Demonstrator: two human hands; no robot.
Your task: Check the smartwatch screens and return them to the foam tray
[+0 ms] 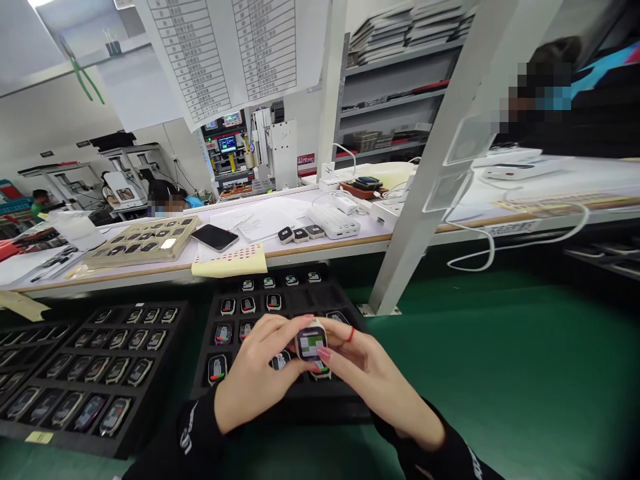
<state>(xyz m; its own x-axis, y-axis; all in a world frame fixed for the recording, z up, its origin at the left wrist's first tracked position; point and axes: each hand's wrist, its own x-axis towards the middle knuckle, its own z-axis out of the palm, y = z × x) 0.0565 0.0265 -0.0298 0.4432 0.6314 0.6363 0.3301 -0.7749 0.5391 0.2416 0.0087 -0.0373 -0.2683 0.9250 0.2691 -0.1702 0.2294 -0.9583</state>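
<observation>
Both hands hold a small square smartwatch (311,343) with a lit screen and a pale band, up above a black compartment tray (320,293). My left hand (255,373) pinches its left side, and my right hand (370,380) grips its right side. A red ring circles one finger of my right hand. Beneath my hands, the tray's cells carry several similar watches, and my hands hide some of them. To the left lies a second black tray (100,440), also filled with several watches.
Beyond the trays runs a white workbench (320,233) holding a black phone (215,237), a yellow pad (230,261), a beige tray (143,241) and white chargers (333,221). A white post (415,200) stands to the right. A co-worker (545,100) sits at the right.
</observation>
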